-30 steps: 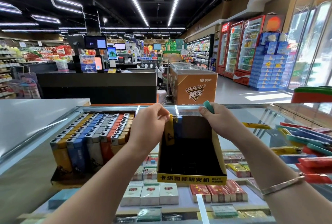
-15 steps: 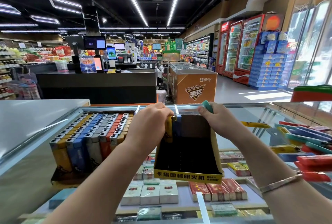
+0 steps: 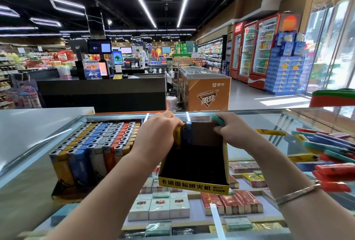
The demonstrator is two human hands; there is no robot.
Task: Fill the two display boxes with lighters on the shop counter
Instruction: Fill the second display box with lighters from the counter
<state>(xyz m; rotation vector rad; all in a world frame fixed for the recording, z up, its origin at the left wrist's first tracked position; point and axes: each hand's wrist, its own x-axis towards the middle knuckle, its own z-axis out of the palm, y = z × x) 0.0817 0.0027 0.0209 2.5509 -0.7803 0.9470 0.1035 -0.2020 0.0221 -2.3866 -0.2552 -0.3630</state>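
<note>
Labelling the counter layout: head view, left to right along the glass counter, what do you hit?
Full display box → left hand on the yellow lighter → near-empty display box → right hand holding a teal lighter → loose lighters.

Left hand (image 3: 157, 134) holding yellow lighter (image 3: 177, 137) in near-empty display box (image 3: 194, 186), right hand (image 3: 233, 134) gripping teal lighter (image 3: 217, 120), full box (image 3: 92, 153) left, loose lighters (image 3: 326, 149) right

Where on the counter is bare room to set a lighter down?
Bare glass lies behind the near-empty box, left of the loose lighters, and on the grey top left of the full box. The right side is crowded.
</note>
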